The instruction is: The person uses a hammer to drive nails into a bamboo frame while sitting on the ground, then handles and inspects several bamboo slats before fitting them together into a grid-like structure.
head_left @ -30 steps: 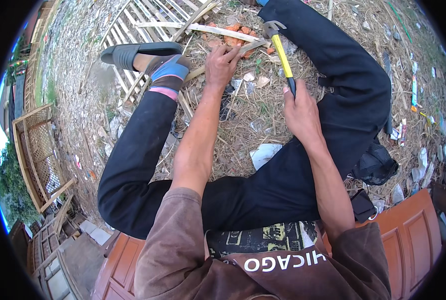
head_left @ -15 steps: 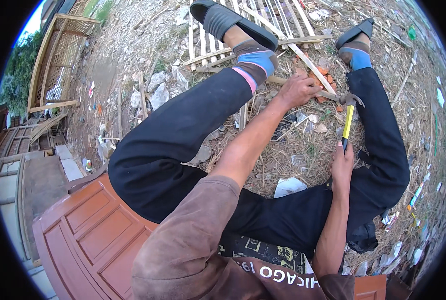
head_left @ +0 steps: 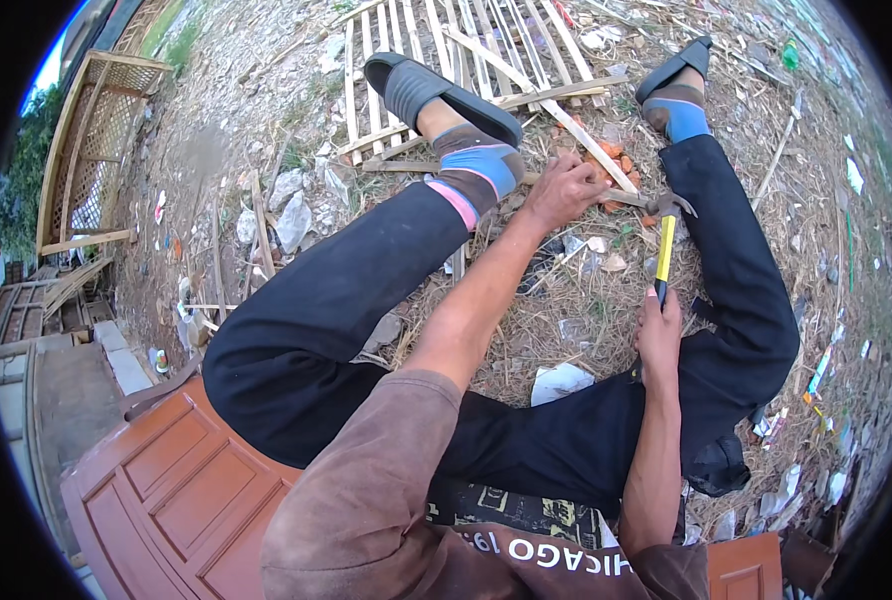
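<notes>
My right hand (head_left: 658,335) is closed around the black grip of a claw hammer (head_left: 666,250) with a yellow shaft. The hammer's head is down at the right end of a thin wooden strip (head_left: 624,198), close to my right shin. My left hand (head_left: 566,190) is closed on that same strip, just left of the hammer head; its fingertips are partly hidden. Orange brick pieces (head_left: 606,157) lie just beyond the strip. A longer wooden slat (head_left: 526,88) slants down to the strip from a slatted wooden frame (head_left: 386,60) on the ground.
My legs in black trousers frame the work, with a dark sandal (head_left: 441,95) on my left foot. A brown panelled door (head_left: 181,470) lies at lower left. Dry grass, stones and litter cover the ground. A lattice panel (head_left: 96,150) stands far left.
The whole view has shifted, so the scene sits a little further left. Both hands and the hammer keep nearly the same places relative to the strip.
</notes>
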{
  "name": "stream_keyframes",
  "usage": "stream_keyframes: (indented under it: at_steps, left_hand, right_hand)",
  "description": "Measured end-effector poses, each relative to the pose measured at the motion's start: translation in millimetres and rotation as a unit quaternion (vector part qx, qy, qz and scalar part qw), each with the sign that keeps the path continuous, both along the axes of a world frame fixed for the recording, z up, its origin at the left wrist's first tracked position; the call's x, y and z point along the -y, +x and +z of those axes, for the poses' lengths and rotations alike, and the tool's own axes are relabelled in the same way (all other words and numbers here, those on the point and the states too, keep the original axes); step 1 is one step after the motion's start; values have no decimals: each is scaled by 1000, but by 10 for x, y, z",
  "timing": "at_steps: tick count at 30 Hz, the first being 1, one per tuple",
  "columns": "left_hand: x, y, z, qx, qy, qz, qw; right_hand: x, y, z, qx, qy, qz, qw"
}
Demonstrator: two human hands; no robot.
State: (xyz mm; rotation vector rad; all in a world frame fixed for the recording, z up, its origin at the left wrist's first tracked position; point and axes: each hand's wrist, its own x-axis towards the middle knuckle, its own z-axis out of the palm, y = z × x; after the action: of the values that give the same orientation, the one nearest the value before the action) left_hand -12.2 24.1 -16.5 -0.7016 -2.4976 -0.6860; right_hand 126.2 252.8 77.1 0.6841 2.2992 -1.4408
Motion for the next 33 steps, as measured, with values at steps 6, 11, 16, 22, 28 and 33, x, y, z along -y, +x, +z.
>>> stream_keyframes:
  at_steps: [6, 11, 16, 22, 28, 33]
  left_hand:
    - [31, -24, -67, -14, -6, -19, 1000]
    - [-27, -56, -53, 23, -5, -25, 999]
    - [8, -23, -22, 36, 9, -16, 999]
    - [-41, -12, 25, 53, 0, 17, 998]
    - [-74, -5, -4, 65, 5, 43, 997]
    - [-89, -12, -28, 65, 7, 54, 996]
  right_hand:
    - [21, -43, -30, -7, 44, 24, 999]
    - [-23, -29, -32, -7, 40, 29, 999]
    - [57, -1, 215, -36, 90, 38, 995]
    - [96, -70, 146, -113, 152, 78, 979]
    - [209, -99, 352, -134, 140, 87, 977]
    - [303, -43, 67, -160, 160, 50, 973]
